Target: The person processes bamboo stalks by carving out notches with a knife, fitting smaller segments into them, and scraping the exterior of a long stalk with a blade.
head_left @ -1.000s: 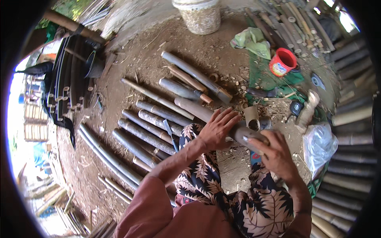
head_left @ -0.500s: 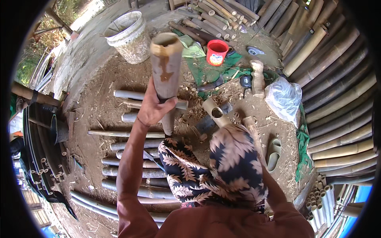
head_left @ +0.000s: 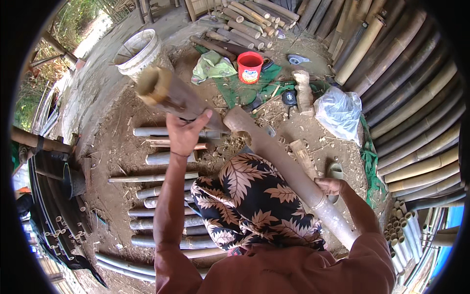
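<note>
My left hand (head_left: 183, 136) is wrapped round a thick grey-brown bamboo tube (head_left: 180, 98), which tilts with its open, pale-rimmed mouth to the upper left. A dark wet-looking stain marks its side. The tube's lower end comes close to the end of a longer bamboo pole (head_left: 289, 174); whether they touch I cannot tell. That pole slants across my right thigh and has a hole cut near its far end. My right hand (head_left: 329, 186) is closed on the pole's right side, fingers partly hidden.
Cut bamboo lengths (head_left: 161, 224) lie in a row at left. A white bucket (head_left: 142, 54), a red pail (head_left: 250, 67) and a green cloth (head_left: 213, 66) stand or lie ahead. Right are a clear plastic bag (head_left: 339, 111), a sandal (head_left: 335, 170) and stacked bamboo poles (head_left: 421, 132).
The tube in my left hand has swung from upright to tilting left. My right hand has come into view with the longer pole, now shown at full length across my thigh.
</note>
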`<state>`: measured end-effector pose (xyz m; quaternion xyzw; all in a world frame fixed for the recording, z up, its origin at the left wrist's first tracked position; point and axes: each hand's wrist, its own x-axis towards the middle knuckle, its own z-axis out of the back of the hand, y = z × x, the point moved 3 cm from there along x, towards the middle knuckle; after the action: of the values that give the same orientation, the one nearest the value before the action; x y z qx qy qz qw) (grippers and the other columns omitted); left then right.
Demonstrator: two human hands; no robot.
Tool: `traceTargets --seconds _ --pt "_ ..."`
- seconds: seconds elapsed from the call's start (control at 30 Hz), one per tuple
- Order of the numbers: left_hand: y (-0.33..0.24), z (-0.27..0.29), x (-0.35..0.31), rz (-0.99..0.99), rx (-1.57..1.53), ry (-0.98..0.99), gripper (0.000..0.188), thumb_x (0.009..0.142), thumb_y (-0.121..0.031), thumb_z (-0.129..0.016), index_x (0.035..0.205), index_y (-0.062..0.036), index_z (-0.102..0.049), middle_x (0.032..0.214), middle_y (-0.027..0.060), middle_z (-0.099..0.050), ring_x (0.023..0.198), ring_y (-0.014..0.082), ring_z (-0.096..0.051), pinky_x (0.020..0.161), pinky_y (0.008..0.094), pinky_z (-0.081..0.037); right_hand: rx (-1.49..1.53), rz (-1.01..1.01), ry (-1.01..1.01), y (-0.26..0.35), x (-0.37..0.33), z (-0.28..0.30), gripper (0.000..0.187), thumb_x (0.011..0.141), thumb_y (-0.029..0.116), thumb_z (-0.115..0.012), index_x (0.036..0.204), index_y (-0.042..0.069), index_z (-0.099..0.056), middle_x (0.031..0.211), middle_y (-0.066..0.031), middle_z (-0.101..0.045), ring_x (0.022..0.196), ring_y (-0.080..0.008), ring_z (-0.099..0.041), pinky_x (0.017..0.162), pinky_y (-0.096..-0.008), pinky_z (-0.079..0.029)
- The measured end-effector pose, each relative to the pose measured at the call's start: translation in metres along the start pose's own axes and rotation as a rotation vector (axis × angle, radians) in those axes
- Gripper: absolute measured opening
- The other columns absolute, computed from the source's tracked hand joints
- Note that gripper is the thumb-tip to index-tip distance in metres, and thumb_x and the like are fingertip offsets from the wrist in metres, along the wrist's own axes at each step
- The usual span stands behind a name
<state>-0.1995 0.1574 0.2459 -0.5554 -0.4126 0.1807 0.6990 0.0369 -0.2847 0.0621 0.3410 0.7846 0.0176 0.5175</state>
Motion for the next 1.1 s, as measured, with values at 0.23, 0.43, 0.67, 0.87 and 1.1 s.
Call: traceTargets --seconds 0.23,0.43,0.67,0.87,1.1 --pt "0.079 0.006 -0.031 0.012 0.095 -0.088 0.053 0.075 -0.002 -0.082 0.121 0.0011 -0.055 0.109 0.0066 -0.065 0.101 0.0152 -0.062 0.092 0.0310 -0.051 -0.496 0.311 -0.066 0.013 -0.010 -0.046 0.094 0.086 0.053 -0.070 0.150 -0.003 -0.030 0.146 -0.0192 -0.048 0.132 -0.0265 -0.047 0.111 -0.0390 -0.038" --pt "0.074 -0.003 -0.028 -0.009 0.290 -0.048 0.058 0.071 -0.004 -0.082 0.122 -0.0029 -0.055 0.113 0.0101 -0.063 0.103 0.0205 -0.062 0.092 0.0335 -0.049 0.086 0.190 0.303 0.039 -0.079 -0.045 0.103 0.074 0.050 -0.083 0.145 -0.007 -0.035 0.138 -0.0198 -0.053 0.123 -0.0294 -0.055 0.103 -0.0424 -0.046" --pt "0.064 -0.043 -0.022 -0.024 0.385 -0.090 0.070 0.065 -0.009 -0.084 0.127 -0.0039 -0.051 0.114 0.0184 -0.060 0.108 0.0383 -0.059 0.092 0.0436 -0.049 -0.603 0.452 0.057 0.098 -0.148 -0.130 0.120 0.065 0.065 -0.083 0.145 -0.010 -0.034 0.140 -0.0193 -0.052 0.130 -0.0278 -0.048 0.110 -0.0398 -0.037" --pt "0.070 -0.063 -0.021 -0.174 0.410 0.018 0.070 0.064 -0.007 -0.081 0.127 -0.0038 -0.050 0.114 0.0195 -0.057 0.108 0.0422 -0.056 0.092 0.0472 -0.048 -0.454 0.401 0.098 0.081 -0.130 -0.144 0.122 0.068 0.066 -0.079 0.148 -0.011 -0.028 0.145 -0.0209 -0.045 0.136 -0.0295 -0.040 0.114 -0.0404 -0.029" --pt "0.033 -0.084 -0.014 -0.067 0.330 0.020 0.073 0.067 -0.013 -0.085 0.129 -0.0046 -0.047 0.121 0.0183 -0.057 0.114 0.0405 -0.055 0.095 0.0455 -0.048 -0.233 0.376 0.182 0.087 -0.130 -0.135 0.112 0.068 0.062 -0.077 0.144 -0.010 -0.037 0.138 -0.0202 -0.052 0.127 -0.0289 -0.051 0.107 -0.0404 -0.039"
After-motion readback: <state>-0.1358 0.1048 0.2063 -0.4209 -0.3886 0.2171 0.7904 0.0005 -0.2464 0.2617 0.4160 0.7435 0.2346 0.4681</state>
